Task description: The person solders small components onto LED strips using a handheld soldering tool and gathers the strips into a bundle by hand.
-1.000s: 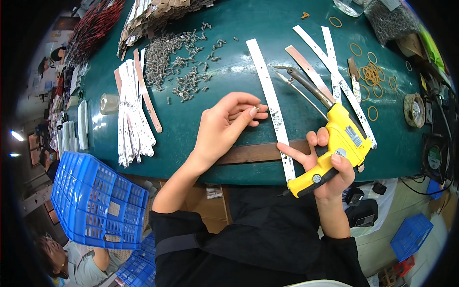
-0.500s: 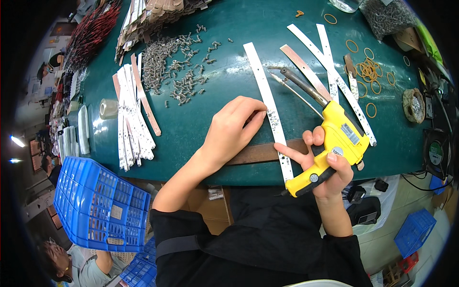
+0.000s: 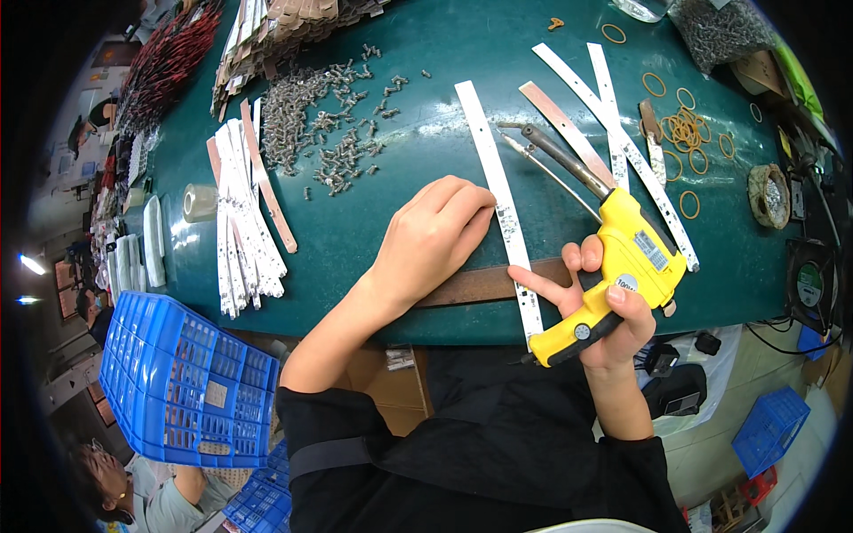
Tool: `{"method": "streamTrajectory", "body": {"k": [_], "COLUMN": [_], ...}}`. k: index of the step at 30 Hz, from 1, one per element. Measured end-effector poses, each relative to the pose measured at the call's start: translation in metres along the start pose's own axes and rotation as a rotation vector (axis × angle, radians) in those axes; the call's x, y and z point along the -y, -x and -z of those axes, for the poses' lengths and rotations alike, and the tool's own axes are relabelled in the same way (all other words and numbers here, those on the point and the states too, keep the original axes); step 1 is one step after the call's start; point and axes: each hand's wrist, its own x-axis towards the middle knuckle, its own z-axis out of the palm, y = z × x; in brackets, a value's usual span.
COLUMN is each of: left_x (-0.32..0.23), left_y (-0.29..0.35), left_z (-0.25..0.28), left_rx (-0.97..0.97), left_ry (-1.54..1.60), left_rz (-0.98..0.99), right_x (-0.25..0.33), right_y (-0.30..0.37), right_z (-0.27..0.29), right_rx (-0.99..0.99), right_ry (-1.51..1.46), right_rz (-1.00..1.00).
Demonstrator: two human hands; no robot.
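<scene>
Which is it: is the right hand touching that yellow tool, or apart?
Touching: the head view plainly shows the right hand gripping the yellow tool, no gap between them.

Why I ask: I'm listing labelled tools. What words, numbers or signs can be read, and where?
I can locate print but won't copy it out.
Yellow soldering gun, round sticker: bold characters.
Same gun, pale rectangular label: too small to read.
Blue basket, pale tag: nothing legible.
Dark fan-like unit, green round label: too small.

The right fingers (image 3: 592,252) hold a yellow soldering gun (image 3: 641,250).
</scene>
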Motion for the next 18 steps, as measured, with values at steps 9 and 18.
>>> {"method": "streamTrajectory", "body": {"k": [9, 18], "left_x": [0.0028, 0.0052], "left_y": [0.0001, -0.0029], "left_z": [-0.0055, -0.0049], "left_rx": [-0.02, -0.012], "left_ry": [-0.032, 0.045], "left_rz": [-0.041, -0.05], "right_x": [-0.0017, -0.0019], "right_y": [-0.0004, -0.0008], "right_z": [0.0003, 0.0005], "right_rx": [-0.003, -0.014], "right_ry": [0.021, 0.039], "right_rz": [-0.007, -0.007]}}
